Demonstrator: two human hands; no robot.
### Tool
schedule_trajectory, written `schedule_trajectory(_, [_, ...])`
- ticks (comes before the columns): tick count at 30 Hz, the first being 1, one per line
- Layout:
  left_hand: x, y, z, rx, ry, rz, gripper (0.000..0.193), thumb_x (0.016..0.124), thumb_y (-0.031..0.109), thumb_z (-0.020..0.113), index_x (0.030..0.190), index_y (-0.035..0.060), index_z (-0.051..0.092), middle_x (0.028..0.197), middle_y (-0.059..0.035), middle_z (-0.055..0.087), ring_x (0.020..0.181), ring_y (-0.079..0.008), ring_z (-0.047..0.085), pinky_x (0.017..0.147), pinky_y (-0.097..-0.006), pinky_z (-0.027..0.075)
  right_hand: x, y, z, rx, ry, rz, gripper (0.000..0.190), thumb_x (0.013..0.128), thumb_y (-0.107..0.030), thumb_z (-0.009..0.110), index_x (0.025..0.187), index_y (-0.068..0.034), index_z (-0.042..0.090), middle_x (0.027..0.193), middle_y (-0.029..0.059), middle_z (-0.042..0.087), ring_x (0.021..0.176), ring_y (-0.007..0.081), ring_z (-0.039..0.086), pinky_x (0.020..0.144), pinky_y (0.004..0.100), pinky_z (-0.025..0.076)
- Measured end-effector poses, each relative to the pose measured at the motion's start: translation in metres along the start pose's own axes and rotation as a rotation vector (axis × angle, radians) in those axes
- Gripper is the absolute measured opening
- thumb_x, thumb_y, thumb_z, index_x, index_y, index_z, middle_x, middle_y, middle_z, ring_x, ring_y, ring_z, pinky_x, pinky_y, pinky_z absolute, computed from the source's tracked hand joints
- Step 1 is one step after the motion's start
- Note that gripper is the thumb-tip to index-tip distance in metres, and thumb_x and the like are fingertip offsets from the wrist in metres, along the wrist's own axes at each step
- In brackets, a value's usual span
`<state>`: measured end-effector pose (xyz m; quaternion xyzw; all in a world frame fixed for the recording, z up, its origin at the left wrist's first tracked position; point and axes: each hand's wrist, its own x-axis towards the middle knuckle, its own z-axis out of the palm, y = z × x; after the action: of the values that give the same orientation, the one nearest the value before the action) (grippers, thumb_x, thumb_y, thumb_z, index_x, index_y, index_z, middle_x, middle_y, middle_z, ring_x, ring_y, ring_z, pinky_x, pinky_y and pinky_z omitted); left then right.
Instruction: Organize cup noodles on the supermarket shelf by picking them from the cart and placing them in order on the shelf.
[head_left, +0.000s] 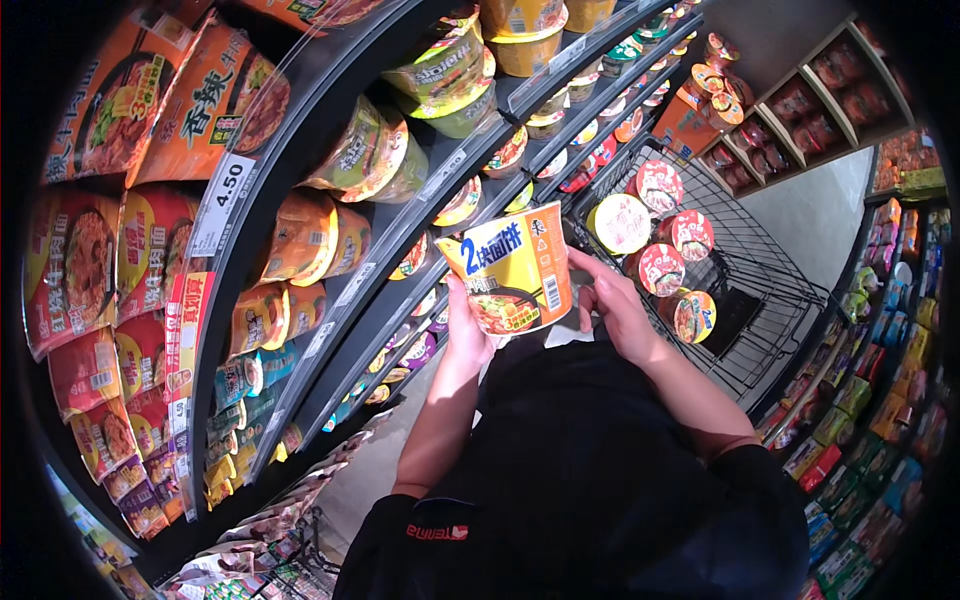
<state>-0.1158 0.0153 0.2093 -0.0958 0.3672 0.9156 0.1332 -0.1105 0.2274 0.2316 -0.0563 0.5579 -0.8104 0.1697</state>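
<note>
A yellow and orange instant noodle bucket (514, 270), printed with a bowl of noodles, is tilted in front of me. My left hand (471, 326) grips it around the lower left side, thumb along the wall. At its right edge, the index fingertip of my right hand (619, 307) meets or nearly meets the bucket; the other fingers are curled. Whether that hand bears any weight is unclear. Beyond it is a black wire shopping cart (765, 300). Inside stand several noodle buckets, including a pale-lidded one (622, 223), a red-lidded one (660, 270) and a yellow one (694, 315).
Curved-looking dark shelves (390, 202) with noodle buckets and price tags run along my left. Bagged noodles (202, 105) fill the nearest shelf. Wooden display bins (795, 120) stand ahead, beyond the cart. Packaged goods (862, 405) line the right side. Grey floor (829, 202) shows past the cart.
</note>
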Motion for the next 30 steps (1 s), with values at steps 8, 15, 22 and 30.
schedule_trajectory(8, [0.006, -0.004, -0.005, -0.248, -0.052, -0.175, 0.075, 0.088, 0.068, 0.034, 0.136, 0.0109, 0.04, 0.131, -0.0072, 0.051, 0.117, -0.0247, 0.052, 0.096, -0.0434, 0.045, -0.007, -0.008, -0.007, -0.043, 0.006, -0.009, 0.055, 0.096, -0.036, 0.038, 0.139, -0.002, 0.038, 0.129, 0.0103, 0.05, 0.06, 0.0082, 0.048, 0.057, 0.02, 0.042])
schedule_trajectory(15, [0.029, -0.035, 0.008, -0.11, 0.055, -0.239, 0.073, 0.087, 0.069, 0.038, 0.133, 0.012, 0.043, 0.127, -0.0048, 0.054, 0.114, -0.0238, 0.055, 0.094, -0.0429, 0.046, -0.031, -0.001, -0.036, 0.032, 0.189, -0.017, 0.048, 0.096, -0.026, 0.043, 0.138, -0.003, 0.04, 0.128, 0.0087, 0.05, 0.06, 0.0059, 0.046, 0.057, 0.0194, 0.042])
schedule_trajectory(22, [0.066, -0.106, 0.055, 0.545, -0.319, -0.323, 0.079, 0.079, 0.048, 0.068, 0.133, 0.001, 0.036, 0.129, -0.0111, 0.05, 0.118, -0.0241, 0.051, 0.101, -0.0391, 0.04, -0.063, 0.023, -0.087, 0.258, 0.596, -0.102, 0.076, 0.091, -0.062, 0.039, 0.14, -0.004, 0.028, 0.134, 0.0094, 0.04, 0.122, 0.0171, 0.039, 0.102, 0.0325, 0.03])
schedule_trajectory(30, [0.111, -0.265, 0.138, 1.034, -0.812, -0.359, 0.085, 0.079, 0.026, 0.073, 0.14, -0.0015, 0.02, 0.131, -0.0151, 0.044, 0.121, -0.0255, 0.045, 0.104, -0.0363, 0.036, -0.137, 0.062, -0.226, -0.089, 1.349, -0.132, 0.032, 0.099, -0.023, 0.039, 0.113, 0.0, 0.057, 0.11, 0.0127, 0.05, 0.108, 0.0209, 0.045, 0.097, 0.0315, 0.034])
